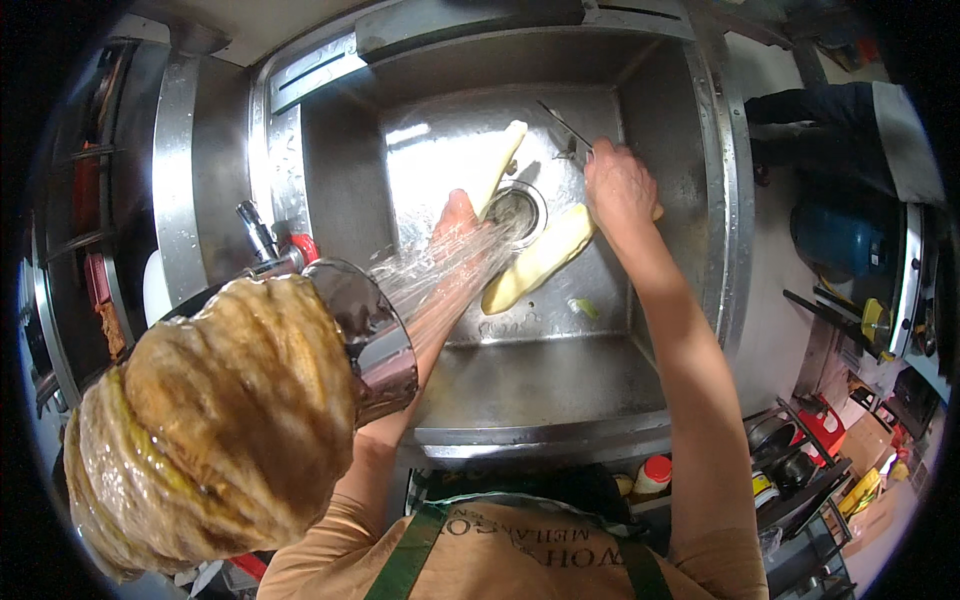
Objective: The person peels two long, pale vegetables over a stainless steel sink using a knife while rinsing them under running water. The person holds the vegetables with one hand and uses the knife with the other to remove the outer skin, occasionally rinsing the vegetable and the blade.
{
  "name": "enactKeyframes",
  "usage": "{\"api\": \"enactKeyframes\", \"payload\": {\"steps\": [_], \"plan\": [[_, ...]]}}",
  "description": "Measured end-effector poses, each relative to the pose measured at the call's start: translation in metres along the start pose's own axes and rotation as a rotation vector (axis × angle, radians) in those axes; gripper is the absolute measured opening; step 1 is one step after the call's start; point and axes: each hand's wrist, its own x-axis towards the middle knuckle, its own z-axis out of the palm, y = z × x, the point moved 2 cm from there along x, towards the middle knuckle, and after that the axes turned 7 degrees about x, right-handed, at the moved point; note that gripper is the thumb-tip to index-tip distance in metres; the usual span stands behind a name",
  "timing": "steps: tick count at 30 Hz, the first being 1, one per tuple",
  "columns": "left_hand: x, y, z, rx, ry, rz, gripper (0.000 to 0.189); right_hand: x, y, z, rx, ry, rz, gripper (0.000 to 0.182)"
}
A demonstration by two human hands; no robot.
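Water sprays across my left hand (459,219), whose fingers are around the lower end of a long, pale yellow peeled vegetable (501,161). A second, thicker peeled vegetable (540,261) lies on the bottom of the steel sink (480,382), beside the round drain (516,214). Above its far end, my right hand (621,184) grips a thin-bladed knife (564,124), the blade pointing up and left. The knife's handle is hidden in my fist. A small green scrap (583,307) rests on the wet sink floor.
At left, close to the camera, a chrome tap head (379,337) stands over my left forearm, with wet brown cloth (225,420) wrapped around its body. A red-lidded jar (654,474) sits below the sink's front edge. Another person's dark-clothed legs (817,124) show at right.
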Motion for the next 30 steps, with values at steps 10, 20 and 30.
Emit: {"api": "enactKeyframes", "payload": {"steps": [10,20,30], "plan": [[-0.01,-0.029,-0.006,0.219,-0.164,-0.108,0.029,-0.015,0.014,0.002,0.283,-0.252,0.345,0.022],[0.009,0.018,0.019,0.188,-0.573,0.463,0.023,-0.044,0.01,-0.04,1.191,0.057,0.521,0.023],[-0.01,-0.023,0.016,0.909,-0.282,1.375,0.025,-0.074,0.03,-0.058,1.17,0.004,0.136,0.017]]}}
